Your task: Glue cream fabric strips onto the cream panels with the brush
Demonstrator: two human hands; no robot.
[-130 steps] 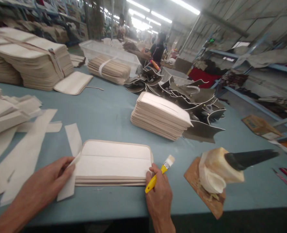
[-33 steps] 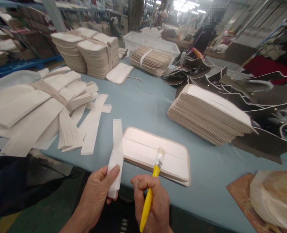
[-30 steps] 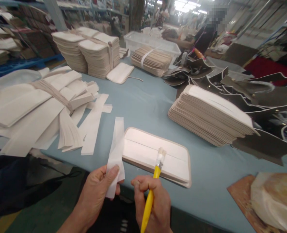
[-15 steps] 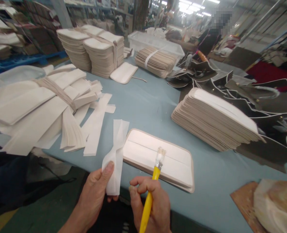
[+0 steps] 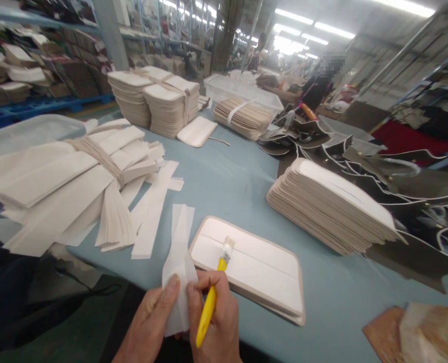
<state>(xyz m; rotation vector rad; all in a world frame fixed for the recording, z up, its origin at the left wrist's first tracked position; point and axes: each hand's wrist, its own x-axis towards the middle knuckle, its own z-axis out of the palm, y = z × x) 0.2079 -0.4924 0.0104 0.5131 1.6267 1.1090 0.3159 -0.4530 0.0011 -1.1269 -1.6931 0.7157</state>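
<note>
My left hand (image 5: 154, 315) is closed on a white paper strip (image 5: 178, 257), thumb on top, the strip standing up from the hand and creased along its length. Close beside it, my right hand (image 5: 214, 315) grips a yellow-handled brush (image 5: 209, 310); its thumb and forefinger also touch the strip's right edge. The brush's whitish bristles point up and away, over a white rounded panel with a beige border (image 5: 262, 264). That panel lies at the front of the blue-grey table (image 5: 231, 176), and a line runs lengthwise across it.
Left lies a tied bundle of white strips (image 5: 57, 176) with loose ones beside it. A stack of panels (image 5: 330, 206) stands right, near dark sheets with white edges (image 5: 428, 176). Tied stacks (image 5: 171, 106) and a clear plastic bin (image 5: 242, 93) are behind. A stained object (image 5: 432, 333) sits front right.
My right hand has moved left with the brush, from beside the panel's front edge to the paper strip, which it now touches. The camera view has tilted up slightly.
</note>
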